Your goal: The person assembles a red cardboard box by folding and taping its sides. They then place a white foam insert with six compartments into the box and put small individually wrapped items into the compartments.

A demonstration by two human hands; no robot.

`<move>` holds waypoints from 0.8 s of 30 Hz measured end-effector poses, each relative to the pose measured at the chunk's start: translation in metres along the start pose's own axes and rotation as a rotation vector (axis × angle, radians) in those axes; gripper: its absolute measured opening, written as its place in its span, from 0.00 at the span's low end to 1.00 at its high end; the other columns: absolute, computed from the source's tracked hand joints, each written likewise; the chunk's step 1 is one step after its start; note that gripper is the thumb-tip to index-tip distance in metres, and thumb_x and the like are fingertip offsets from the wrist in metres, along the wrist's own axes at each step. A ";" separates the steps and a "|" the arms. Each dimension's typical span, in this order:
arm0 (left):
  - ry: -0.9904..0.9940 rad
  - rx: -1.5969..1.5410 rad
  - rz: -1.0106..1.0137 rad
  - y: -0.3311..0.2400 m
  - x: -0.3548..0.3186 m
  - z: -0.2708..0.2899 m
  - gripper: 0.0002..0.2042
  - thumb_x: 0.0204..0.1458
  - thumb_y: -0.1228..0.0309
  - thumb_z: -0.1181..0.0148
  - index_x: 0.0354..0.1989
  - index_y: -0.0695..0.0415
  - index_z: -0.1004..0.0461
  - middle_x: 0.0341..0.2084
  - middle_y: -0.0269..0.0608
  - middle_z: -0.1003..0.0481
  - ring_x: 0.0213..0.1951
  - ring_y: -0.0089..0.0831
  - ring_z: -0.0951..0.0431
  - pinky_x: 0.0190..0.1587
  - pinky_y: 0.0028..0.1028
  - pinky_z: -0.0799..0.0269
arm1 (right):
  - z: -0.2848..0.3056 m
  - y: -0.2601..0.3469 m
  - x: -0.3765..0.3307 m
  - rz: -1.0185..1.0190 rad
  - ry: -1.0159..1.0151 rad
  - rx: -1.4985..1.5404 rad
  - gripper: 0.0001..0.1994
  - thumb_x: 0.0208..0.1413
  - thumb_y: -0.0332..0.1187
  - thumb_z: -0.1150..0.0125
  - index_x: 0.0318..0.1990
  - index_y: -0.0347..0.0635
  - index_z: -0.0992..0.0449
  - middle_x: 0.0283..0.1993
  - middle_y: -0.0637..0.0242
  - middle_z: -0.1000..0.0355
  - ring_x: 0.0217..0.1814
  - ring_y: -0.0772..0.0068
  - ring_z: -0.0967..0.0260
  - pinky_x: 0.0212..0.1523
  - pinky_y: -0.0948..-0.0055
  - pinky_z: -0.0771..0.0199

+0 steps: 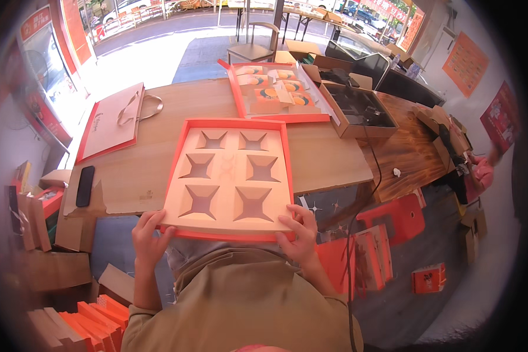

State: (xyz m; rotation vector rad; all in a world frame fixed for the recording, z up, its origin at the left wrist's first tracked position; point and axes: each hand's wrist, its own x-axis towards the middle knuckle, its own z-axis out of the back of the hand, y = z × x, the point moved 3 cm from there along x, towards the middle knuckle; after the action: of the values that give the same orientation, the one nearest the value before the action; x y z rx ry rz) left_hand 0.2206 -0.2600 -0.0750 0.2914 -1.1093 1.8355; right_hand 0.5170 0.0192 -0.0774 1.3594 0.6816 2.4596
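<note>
A shallow red gift box (289,170) lies at the near edge of the table, its front side toward my body. Inside sits a beige cardboard insert (227,202) with several square cut-outs in two columns; nothing stands in them. My left hand (149,237) is closed on the box's near left corner, thumb against the front wall. At the near right corner my right hand (301,237) grips the rim, fingers bent over the insert's edge.
Beyond it, another red box (239,94) holds several packaged pieces. A pink paper bag (111,124) and black phone (85,186) lie left on the table (123,182). A brown carton (364,132) stands right. A dark cable (351,258) hangs beside my right arm. Red boxes (372,255) stand below.
</note>
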 end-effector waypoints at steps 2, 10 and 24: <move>-0.005 0.021 -0.024 0.001 0.000 0.000 0.21 0.48 0.72 0.20 0.51 0.63 0.17 0.43 0.49 0.18 0.39 0.42 0.14 0.39 0.34 0.18 | 0.002 0.004 0.003 0.020 0.008 -0.065 0.20 0.43 0.32 0.21 0.48 0.48 0.11 0.59 0.58 0.23 0.36 0.68 0.38 0.35 0.69 0.33; -0.001 0.081 -0.081 -0.008 0.004 0.004 0.20 0.46 0.73 0.19 0.49 0.62 0.16 0.38 0.45 0.17 0.33 0.38 0.15 0.35 0.32 0.18 | -0.002 -0.001 -0.002 0.111 0.016 -0.105 0.20 0.43 0.30 0.21 0.48 0.45 0.13 0.61 0.57 0.24 0.53 0.57 0.28 0.49 0.61 0.25; 0.005 0.204 -0.096 -0.022 0.012 -0.001 0.19 0.44 0.72 0.19 0.45 0.60 0.18 0.31 0.44 0.18 0.29 0.38 0.15 0.32 0.33 0.19 | -0.010 0.004 0.002 -0.145 -0.009 0.128 0.20 0.46 0.23 0.21 0.49 0.40 0.16 0.63 0.54 0.26 0.66 0.49 0.30 0.64 0.55 0.26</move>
State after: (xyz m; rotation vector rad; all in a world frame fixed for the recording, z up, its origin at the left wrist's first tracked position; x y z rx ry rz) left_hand 0.2326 -0.2484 -0.0560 0.4505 -0.8898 1.8637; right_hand 0.5075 0.0141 -0.0787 1.3147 0.9156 2.3297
